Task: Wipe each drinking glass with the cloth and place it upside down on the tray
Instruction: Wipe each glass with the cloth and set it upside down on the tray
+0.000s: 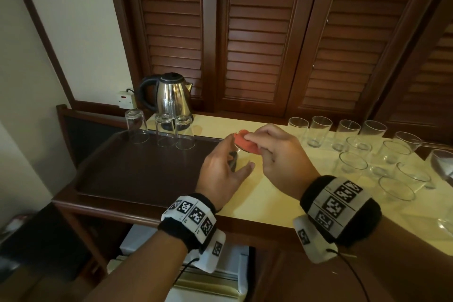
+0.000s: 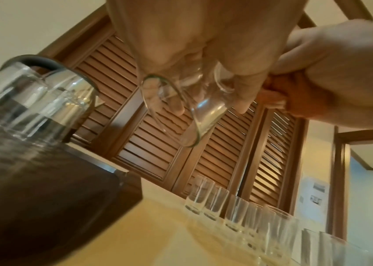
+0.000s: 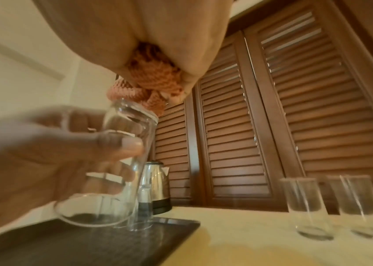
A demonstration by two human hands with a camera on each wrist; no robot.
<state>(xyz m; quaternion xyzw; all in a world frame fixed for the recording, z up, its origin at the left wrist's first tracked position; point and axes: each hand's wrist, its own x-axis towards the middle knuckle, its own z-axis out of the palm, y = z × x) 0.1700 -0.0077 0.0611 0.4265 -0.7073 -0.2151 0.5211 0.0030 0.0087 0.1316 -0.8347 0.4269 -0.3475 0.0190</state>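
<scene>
Pale yellow countertop (image 1: 274, 193) ran past the frame's right edge. Dark rectangular raised-rim tray (image 1: 137, 169) occupied its left end, bare over its near part; three clear glasses stood inverted (image 1: 163, 133) along its far rim. Upright clear tumblers (image 1: 367, 149) crowded the right side, the outermost cut off. Left hand (image 1: 221, 174) gripped a clear drinking glass (image 3: 121, 162), mouth down, over the tray's right edge. Right hand (image 1: 277, 154) pinched a bunched orange cloth (image 1: 246, 143) against the glass base.

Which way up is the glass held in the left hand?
Upside down. In the right wrist view the glass has its open rim lowest, over the tray, and its thick base on top against the cloth. The left hand grips it.
</scene>
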